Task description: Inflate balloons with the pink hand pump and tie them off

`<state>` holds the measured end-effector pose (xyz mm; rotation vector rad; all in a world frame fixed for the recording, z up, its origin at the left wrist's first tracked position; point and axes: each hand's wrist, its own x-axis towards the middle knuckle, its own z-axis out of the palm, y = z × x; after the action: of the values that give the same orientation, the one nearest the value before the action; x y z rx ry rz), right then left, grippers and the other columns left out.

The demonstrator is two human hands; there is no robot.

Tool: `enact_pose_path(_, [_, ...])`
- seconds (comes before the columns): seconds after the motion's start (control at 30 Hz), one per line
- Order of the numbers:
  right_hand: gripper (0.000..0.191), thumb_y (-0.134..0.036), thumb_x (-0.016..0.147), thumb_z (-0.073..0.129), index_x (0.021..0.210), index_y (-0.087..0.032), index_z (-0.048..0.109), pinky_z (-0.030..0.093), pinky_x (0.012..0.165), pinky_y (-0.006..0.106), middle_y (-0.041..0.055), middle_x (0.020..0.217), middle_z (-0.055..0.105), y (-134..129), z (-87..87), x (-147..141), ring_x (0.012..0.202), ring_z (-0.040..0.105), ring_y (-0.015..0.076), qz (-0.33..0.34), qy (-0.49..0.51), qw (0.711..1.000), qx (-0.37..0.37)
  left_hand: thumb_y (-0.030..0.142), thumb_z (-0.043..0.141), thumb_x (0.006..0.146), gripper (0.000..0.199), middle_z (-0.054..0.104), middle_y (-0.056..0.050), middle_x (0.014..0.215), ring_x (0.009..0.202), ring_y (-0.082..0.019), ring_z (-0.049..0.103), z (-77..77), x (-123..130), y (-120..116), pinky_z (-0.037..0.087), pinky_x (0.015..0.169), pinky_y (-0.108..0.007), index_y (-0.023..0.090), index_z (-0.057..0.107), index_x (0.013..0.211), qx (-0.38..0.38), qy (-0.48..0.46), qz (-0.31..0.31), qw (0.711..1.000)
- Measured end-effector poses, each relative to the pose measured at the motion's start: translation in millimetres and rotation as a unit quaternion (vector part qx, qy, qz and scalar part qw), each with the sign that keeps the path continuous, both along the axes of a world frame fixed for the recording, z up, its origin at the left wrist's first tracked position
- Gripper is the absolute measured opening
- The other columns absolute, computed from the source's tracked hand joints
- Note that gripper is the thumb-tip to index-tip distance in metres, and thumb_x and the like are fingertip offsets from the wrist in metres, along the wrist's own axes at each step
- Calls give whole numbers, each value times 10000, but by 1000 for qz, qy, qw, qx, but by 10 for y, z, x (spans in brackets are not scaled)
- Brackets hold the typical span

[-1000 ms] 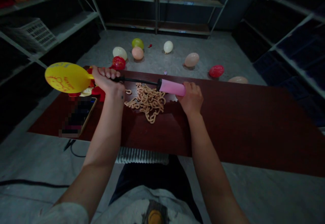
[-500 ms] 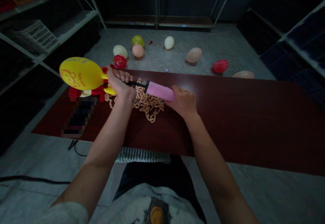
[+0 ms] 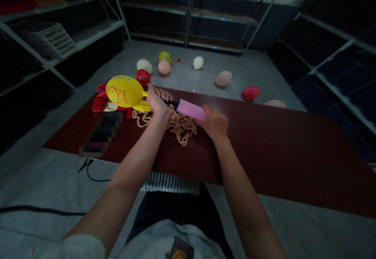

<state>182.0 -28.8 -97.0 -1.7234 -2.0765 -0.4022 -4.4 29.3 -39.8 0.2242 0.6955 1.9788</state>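
Note:
My left hand (image 3: 159,99) is closed around the black end of a pink balloon pump (image 3: 190,109) and the neck of a yellow balloon (image 3: 123,90). The balloon is inflated, bears a printed cartoon face and points to the left. My right hand (image 3: 215,122) grips the far end of the pump's pink barrel. A short piece of black shaft shows between my left hand and the barrel; the nozzle is hidden by my fingers. Under the pump, a heap of tan, chain-like twisted strands (image 3: 183,127) lies on the dark red table (image 3: 276,153).
Red uninflated balloons (image 3: 100,103) and a blurred-out dark object (image 3: 101,133) lie on the table's left side. Beyond it, several inflated balloons, among them a white one (image 3: 198,62) and a red one (image 3: 251,92), rest on the floor. Metal shelves (image 3: 188,16) stand around.
The pink barrel has slid toward my left hand, so less black shaft shows. The camera view has tilted up, and both hands and the balloon appear further right.

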Motion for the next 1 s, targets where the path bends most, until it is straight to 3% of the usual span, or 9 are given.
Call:
enact_pose_path(0.23, [408,-489,918,593,1213,-209,629,287,648,326,88,969,685,3,55,118,847,572,231,-16,-73,996,46,326,382,1068,548,228,70,417,324,-79,240,44,-145,41,228,376,-233,196,239,556,-15,-78,3,997])
enact_pose_path(0.37, [382,-402,909,605,1241,-212,612,302,683,332,97,1007,681,-11,77,259,879,543,242,-32,-80,995,52,343,405,1066,563,216,74,422,329,-72,228,28,-262,66,213,388,-234,192,238,550,-9,-92,20,996])
enact_pose_path(0.6, [340,-304,884,602,1202,-190,636,372,882,390,121,1074,686,-34,125,509,1001,550,280,-46,-51,994,91,323,369,1074,504,212,81,455,340,-67,225,77,-488,61,214,407,-227,191,218,612,9,-82,27,996])
enact_pose_path(0.8, [336,-250,865,622,1194,-184,610,438,839,378,133,1148,665,-23,75,485,985,561,276,-22,49,998,40,298,320,1087,479,212,85,442,341,-55,214,191,-474,2,196,424,-221,189,188,639,11,-68,31,997])
enact_pose_path(1.0, [327,-287,828,713,1127,-180,634,430,762,345,107,1034,683,-124,190,404,927,572,272,-34,25,999,-22,307,291,1098,472,230,65,446,350,-59,230,202,-405,-39,190,434,-229,178,184,657,5,-23,57,998])
